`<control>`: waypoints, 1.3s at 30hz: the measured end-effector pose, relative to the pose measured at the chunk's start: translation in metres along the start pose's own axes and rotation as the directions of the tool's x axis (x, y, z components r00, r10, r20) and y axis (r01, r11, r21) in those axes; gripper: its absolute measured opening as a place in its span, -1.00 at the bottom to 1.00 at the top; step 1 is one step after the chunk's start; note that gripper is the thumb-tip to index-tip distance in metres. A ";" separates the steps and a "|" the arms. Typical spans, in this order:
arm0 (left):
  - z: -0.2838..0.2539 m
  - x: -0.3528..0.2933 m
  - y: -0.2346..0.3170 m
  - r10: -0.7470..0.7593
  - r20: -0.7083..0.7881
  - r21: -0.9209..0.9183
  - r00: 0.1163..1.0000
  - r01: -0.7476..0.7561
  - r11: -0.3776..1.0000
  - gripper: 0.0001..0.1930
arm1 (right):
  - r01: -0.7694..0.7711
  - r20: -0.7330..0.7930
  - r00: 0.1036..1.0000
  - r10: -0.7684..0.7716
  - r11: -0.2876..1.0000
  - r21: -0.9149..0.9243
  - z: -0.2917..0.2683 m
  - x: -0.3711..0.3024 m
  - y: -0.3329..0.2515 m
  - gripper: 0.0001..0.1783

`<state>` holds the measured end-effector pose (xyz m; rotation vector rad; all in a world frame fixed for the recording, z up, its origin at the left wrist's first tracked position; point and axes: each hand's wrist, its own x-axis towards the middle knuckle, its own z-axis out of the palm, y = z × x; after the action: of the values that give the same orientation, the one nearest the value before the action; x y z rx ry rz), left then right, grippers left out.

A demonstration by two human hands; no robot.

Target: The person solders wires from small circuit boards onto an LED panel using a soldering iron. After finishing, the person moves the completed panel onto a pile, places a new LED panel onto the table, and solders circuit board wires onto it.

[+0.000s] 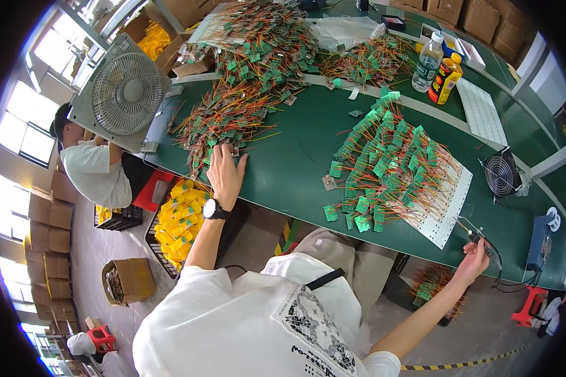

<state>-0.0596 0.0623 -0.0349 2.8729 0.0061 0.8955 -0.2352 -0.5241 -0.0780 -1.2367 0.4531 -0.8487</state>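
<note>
Green circuit boards (387, 166) with red and yellow wires, too many to count singly, lie in one overlapping array between the two hands and in three heaps: one under the left fingers, a larger one beyond it, a smaller one to the right of that. Another cluster sits below table level, left of the right forearm. The left hand (225, 176) bends over its heap's near end, fingers touching boards; whether they pinch one I cannot tell. The right hand (473, 261) has its fingers wrapped round one slim corded tool (478, 237). Two white perforated panels show: one under the array (459, 188), near the right fingers, the other farther beyond them.

The boards are small, square and glossy. Those in the array sit in slanting rows, wires trailing rightward over the panel; the heaped ones are tangled, some showing greyish faces.

The tabletop (283, 169) is dark green. Right of the right fingers stands one blue device (538, 242); beyond them, one small black fan (501, 176) and, farther, two bottles (435, 72). Left of the left fingers are one big grey fan (126, 94) and a seated co-worker (94, 173); farthest, stacked cardboard boxes (49, 251) by windows.
</note>
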 end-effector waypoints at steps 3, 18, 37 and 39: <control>0.007 0.003 -0.016 -0.010 0.006 0.009 1.000 0.010 1.000 -0.71 | 0.007 0.007 1.000 -0.007 1.000 0.022 -0.008 0.002 0.005 -0.73; -0.026 -0.002 -0.004 -0.171 0.595 -0.801 0.785 0.598 -0.040 -0.63 | -0.015 0.054 0.998 0.013 0.999 0.045 -0.008 0.001 0.001 -0.79; -0.036 -0.010 0.051 0.098 0.640 -0.767 0.762 0.627 0.136 -0.74 | -0.007 -0.005 1.000 0.007 0.999 0.051 0.002 -0.001 -0.003 -0.76; -0.033 -0.007 0.062 0.117 0.644 -0.764 0.756 0.631 0.131 -0.73 | -0.009 -0.008 1.000 0.010 0.999 0.048 0.001 0.000 -0.002 -0.75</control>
<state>-0.0861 0.0047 -0.0036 1.5668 -0.0641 -0.1950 -0.2351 -0.5239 -0.0760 -1.1865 0.4427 -0.8524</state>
